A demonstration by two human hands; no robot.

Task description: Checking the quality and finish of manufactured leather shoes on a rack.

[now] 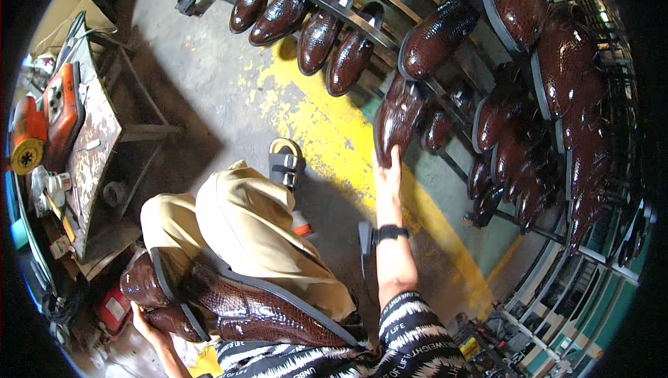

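Note:
Glossy dark-brown shoes with a scale pattern lie on my lap, among them a long shoe (257, 301) with a dark sole edge. My left hand (149, 328) grips the toe of a brown shoe (170, 320) at the lap's left side, its fingers partly hidden; another shoe (141, 279) rests just above it. Reaching far out, my right hand (388, 178) is closed around the toe end of a brown shoe (399, 117) at the rack's edge. The thumb lies on top, and the far end of that shoe is under the shoe above it.
A dark metal rack (327, 8) bears several matching shoes (319, 37), with more crowded together at the right (567, 65). On the left stands a worn workbench (104, 148) with an orange tool (62, 110). My sandalled foot (285, 162) rests on the floor by a yellow stripe (306, 100).

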